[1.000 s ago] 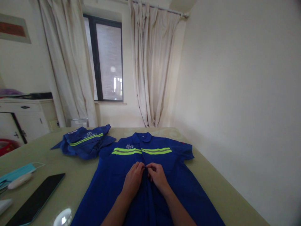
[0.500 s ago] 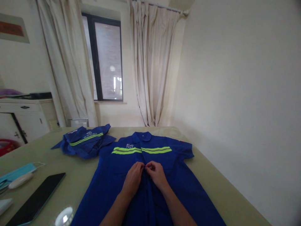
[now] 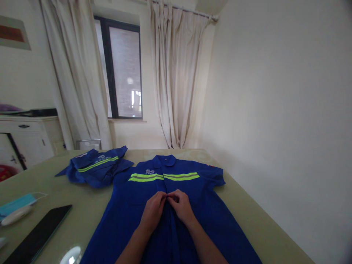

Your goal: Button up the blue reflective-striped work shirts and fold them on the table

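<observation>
A blue short-sleeved work shirt (image 3: 129, 220) with yellow-green reflective bands lies spread on the table, front side up and collar away from me. Over its front opening, below the chest bands, my left hand (image 3: 154, 209) pinches the placket edge. Touching it or nearly so, my right hand (image 3: 180, 205) pinches the same placket from the other side, fingertips meeting at the centre line. Any button there is too small and covered by the fingers to make out. Below the hands the placket strip runs loose toward me.
On the table (image 3: 247, 212), a second blue shirt (image 3: 96, 167) lies bunched at the far left. A black tablet-like slab (image 3: 41, 231), a blue face mask (image 3: 19, 205) and a white oval object (image 3: 16, 215) are at the near left. A wall (image 3: 275, 110) rises along the right.
Both hands stay pinched at the same spot on the placket, with only slight finger movement. The whole view has shifted a little.
</observation>
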The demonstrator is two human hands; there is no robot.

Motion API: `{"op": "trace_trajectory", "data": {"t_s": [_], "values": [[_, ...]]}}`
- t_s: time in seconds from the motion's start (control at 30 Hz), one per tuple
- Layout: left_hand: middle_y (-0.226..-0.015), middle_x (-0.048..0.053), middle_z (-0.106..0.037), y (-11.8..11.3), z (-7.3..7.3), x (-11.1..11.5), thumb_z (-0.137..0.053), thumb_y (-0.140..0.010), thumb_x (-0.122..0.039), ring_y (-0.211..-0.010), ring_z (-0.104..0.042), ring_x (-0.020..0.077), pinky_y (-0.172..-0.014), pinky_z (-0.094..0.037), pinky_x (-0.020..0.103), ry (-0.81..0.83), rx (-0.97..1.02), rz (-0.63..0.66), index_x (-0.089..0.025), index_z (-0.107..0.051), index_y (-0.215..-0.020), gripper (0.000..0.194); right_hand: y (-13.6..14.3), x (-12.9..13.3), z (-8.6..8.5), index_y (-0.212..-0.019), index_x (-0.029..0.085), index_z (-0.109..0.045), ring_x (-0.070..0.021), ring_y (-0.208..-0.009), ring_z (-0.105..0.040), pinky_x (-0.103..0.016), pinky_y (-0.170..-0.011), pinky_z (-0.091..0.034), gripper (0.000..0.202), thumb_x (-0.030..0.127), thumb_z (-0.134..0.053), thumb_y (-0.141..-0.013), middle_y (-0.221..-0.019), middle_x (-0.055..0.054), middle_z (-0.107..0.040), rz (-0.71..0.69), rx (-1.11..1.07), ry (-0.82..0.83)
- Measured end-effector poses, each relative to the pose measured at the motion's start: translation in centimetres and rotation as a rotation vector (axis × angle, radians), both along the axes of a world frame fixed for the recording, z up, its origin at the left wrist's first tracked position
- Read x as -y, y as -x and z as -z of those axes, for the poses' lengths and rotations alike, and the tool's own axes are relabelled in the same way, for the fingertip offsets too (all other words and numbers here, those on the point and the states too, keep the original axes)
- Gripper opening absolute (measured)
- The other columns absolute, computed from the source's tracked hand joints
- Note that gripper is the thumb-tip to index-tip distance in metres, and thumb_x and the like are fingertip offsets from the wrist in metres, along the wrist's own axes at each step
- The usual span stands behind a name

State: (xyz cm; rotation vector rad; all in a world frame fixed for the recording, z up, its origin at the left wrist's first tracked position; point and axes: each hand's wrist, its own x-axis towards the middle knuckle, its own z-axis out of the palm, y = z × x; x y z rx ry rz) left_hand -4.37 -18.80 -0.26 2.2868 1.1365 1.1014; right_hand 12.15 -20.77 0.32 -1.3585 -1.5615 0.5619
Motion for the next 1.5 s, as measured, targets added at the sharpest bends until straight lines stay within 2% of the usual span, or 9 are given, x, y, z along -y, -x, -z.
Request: {"op": "trace_trajectory", "data": {"t_s": [0.13,0.3,0.53,0.73,0.93,1.17,1.33,1.5], "values": [[-0.094,0.003,-0.07,-0.1,-0.3,0.1,-0.044,-0.099,-0.023,-0.089,-0.068,0.0209,-0.083,-0.052,0.033,0.018,0.009,-0.025,-0.025,-0.062,-0.096,0.019,0.2,0.2,-0.1,-0.089,0.02,-0.079,-0.0169,-0.072,-0.063,-0.026,-0.069,-0.048,0.015,0.017,-0.068,-0.079,-0.084,-0.003,-0.07,0.025,0.0,-0.008],[-0.093,0.004,-0.066,-0.3,-0.5,0.2,-0.041,-0.099,-0.021,-0.089,-0.064,0.0219,-0.081,-0.05,0.034,0.018,-0.036,-0.044,-0.025,-0.06,-0.092,0.02,0.5,0.3,0.1,-0.083,0.019,-0.074,-0.0163,-0.07,-0.062,-0.025,-0.068,-0.047,0.009,0.016,-0.065,-0.082,-0.081,-0.002,-0.068,0.073,0.018,-0.038],[-0.091,0.004,-0.069,-0.1,0.6,-0.6,-0.043,-0.098,-0.025,-0.086,-0.066,0.0213,-0.08,-0.048,0.033,0.096,0.029,-0.004,-0.025,-0.059,-0.093,0.017,0.6,0.2,0.4,-0.086,0.018,-0.076,-0.0164,-0.07,-0.062,-0.026,-0.068,-0.047,0.012,0.019,-0.064,-0.085,-0.082,-0.003,-0.069,0.069,-0.006,-0.018],[-0.086,0.002,-0.072,0.1,0.4,-0.7,-0.043,-0.096,-0.026,-0.081,-0.068,0.0202,-0.075,-0.047,0.03,0.135,0.064,-0.003,-0.024,-0.06,-0.092,0.017,0.7,0.7,-0.3,-0.092,0.02,-0.08,-0.0166,-0.074,-0.064,-0.025,-0.071,-0.047,0.02,0.012,-0.065,-0.082,-0.085,-0.003,-0.068,0.019,0.037,0.009],[-0.078,0.0,-0.072,0.0,0.0,-0.8,-0.05,-0.095,-0.039,-0.073,-0.068,0.0197,-0.068,-0.046,0.028,0.214,0.083,-0.02,-0.023,-0.063,-0.087,0.021,1.1,1.0,-0.7,-0.089,0.023,-0.079,-0.0165,-0.078,-0.065,-0.024,-0.072,-0.046,0.024,0.009,-0.06,-0.083,-0.089,-0.002,-0.067,0.047,0.11,0.009],[-0.084,0.001,-0.075,0.4,-0.2,-0.7,-0.049,-0.095,-0.035,-0.08,-0.071,0.0203,-0.074,-0.048,0.029,0.25,0.12,0.038,-0.023,-0.064,-0.091,0.02,1.3,1.0,-0.7,-0.087,0.022,-0.076,-0.0162,-0.074,-0.065,-0.024,-0.07,-0.046,0.015,0.012,-0.066,-0.083,-0.087,-0.001,-0.068,0.101,0.094,0.055],[-0.09,0.002,-0.075,0.3,-0.4,-0.6,-0.046,-0.097,-0.033,-0.085,-0.071,0.0201,-0.079,-0.049,0.029,0.211,0.111,0.062,-0.024,-0.066,-0.095,0.022,1.1,1.1,-0.6,-0.088,0.022,-0.075,-0.0181,-0.085,-0.066,-0.025,-0.078,-0.047,0.016,0.015,-0.061,-0.09,-0.092,-0.003,-0.068,0.103,0.137,0.044],[-0.085,0.001,-0.073,0.1,0.1,-0.6,-0.051,-0.088,-0.02,-0.079,-0.068,0.019,-0.073,-0.047,0.028,0.185,0.001,-0.024,-0.023,-0.064,-0.091,0.014,1.1,1.0,-0.6,-0.087,0.022,-0.07,-0.0181,-0.087,-0.066,-0.026,-0.082,-0.047,0.016,0.015,-0.056,-0.093,-0.093,-0.003,-0.066,0.118,0.141,0.01]]}}
